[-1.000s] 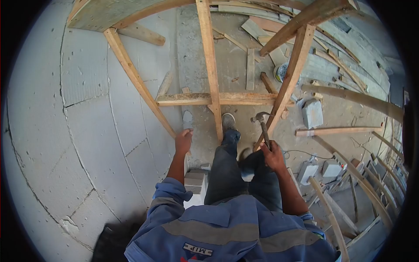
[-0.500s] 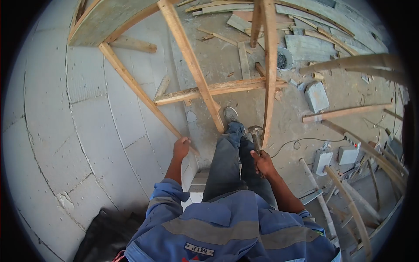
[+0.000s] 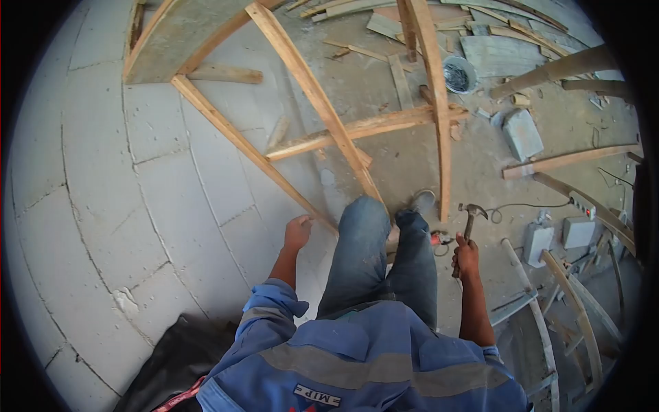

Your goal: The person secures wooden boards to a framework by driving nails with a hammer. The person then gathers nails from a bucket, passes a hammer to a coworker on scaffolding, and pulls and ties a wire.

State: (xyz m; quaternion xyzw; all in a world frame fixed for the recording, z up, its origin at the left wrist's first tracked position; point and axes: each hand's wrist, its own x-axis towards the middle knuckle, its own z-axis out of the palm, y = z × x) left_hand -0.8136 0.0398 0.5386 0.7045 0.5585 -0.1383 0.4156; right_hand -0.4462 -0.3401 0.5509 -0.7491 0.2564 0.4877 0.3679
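Observation:
My right hand (image 3: 466, 255) is wrapped round the handle of a claw hammer (image 3: 470, 221), its metal head pointing up and away from me. My left hand (image 3: 298, 231) is closed near the lower end of a slanting timber (image 3: 240, 141), by the block wall; anything in its fingers is too small to make out. In front of me stands a timber frame, with a middle post (image 3: 316, 93), a right post (image 3: 439, 117) and a crosspiece (image 3: 384, 125) between them.
Grey block wall (image 3: 165, 192) on the left, with black cloth (image 3: 171, 357) at its foot. A bucket (image 3: 458, 74), a pale block (image 3: 522, 134), a power strip (image 3: 582, 206) with its cable and loose boards (image 3: 504, 56) lie ahead and right. Timber poles (image 3: 573, 316) stand at lower right.
My right hand has swung out to the right with the hammer, away from the right post. The view has shifted, and my legs have moved. A red object now shows beside my right leg.

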